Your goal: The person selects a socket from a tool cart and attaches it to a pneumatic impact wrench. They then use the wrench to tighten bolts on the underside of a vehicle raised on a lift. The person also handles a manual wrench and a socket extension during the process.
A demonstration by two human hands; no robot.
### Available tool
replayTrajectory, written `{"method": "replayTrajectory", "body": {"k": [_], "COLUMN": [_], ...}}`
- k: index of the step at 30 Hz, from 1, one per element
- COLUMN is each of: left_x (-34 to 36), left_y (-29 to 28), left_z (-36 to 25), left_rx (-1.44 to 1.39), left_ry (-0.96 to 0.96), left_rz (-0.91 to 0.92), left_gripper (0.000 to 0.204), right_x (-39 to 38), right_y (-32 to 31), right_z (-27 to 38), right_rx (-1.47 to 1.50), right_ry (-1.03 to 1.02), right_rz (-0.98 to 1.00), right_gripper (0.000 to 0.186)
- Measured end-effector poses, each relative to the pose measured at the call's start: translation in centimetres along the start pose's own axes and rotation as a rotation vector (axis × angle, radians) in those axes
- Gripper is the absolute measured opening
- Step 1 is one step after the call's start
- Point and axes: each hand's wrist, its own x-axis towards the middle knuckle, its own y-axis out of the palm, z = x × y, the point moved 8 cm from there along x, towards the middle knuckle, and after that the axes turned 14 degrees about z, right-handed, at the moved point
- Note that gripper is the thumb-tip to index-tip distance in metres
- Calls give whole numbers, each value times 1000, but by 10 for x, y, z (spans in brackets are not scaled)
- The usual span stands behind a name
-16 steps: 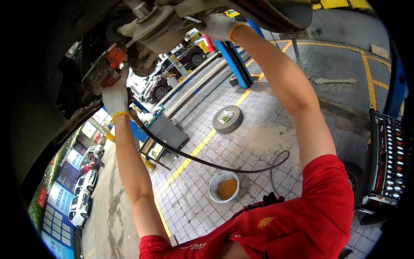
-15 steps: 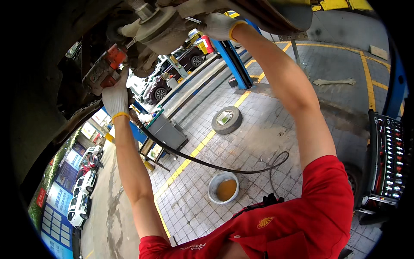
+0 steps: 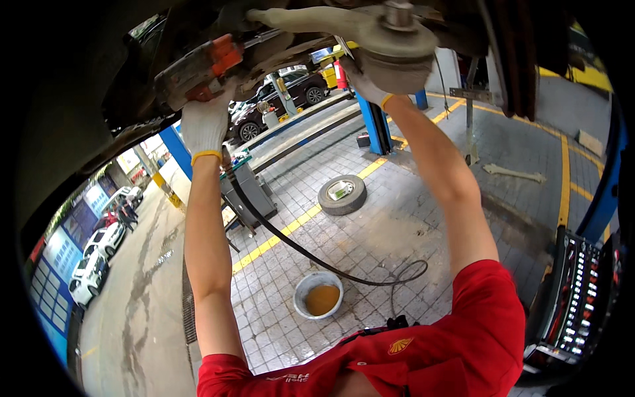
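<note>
My left hand, in a white knit glove, grips a red and grey impact wrench raised against the car's underside, its nose pointing right along a thin rod. A black air hose hangs from the tool's handle. My right hand, also gloved, is closed around a silver hand tool beside a dirty rounded metal housing; its fingers are partly hidden by that housing. A pale curved metal arm runs left from the housing above both hands.
Below are a loose tyre, a bucket of brown liquid and a long metal bar. A tool case stands right, a cabinet behind the hose, blue lift posts around. Parked cars line the left lane.
The view has swung, so the underside parts and my right hand appear shifted, the housing well to the right. Both hands still hold their tools.
</note>
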Motion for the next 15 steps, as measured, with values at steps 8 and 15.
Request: {"method": "replayTrajectory", "body": {"k": [8,15], "left_x": [0,-7], "left_y": [-1,-1], "left_z": [3,-1], "left_rx": [-13,-61], "left_ry": [-62,-8], "left_rz": [51,20], "left_gripper": [93,91], "right_x": [24,5], "right_y": [53,-4], "right_z": [-34,3], "right_rx": [204,392], "right_ry": [-38,225], "right_rz": [19,463], "right_gripper": [48,39]}}
